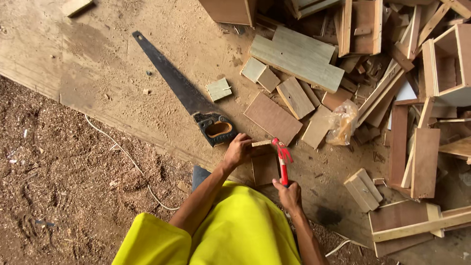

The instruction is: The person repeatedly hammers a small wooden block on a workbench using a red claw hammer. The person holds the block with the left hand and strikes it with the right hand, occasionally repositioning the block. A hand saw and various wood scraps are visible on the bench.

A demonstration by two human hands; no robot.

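My left hand (239, 150) grips a small wooden strip (261, 143) that rests on top of a brown plywood piece (265, 168) on the workbench. In my right hand (288, 194) I hold a red claw hammer (282, 158) by its handle, with the hammer head up near the end of the strip. A handsaw (182, 91) with a black blade and a black-and-tan handle lies on the bench just left of my left hand.
Plywood offcuts and blocks (297, 59) are piled across the right and back of the dusty wooden workbench (108, 64). A clear plastic bag (342, 122) lies among them. Open wooden boxes (449, 66) stand far right. Sawdust and a white cord (122, 149) cover the floor at left.
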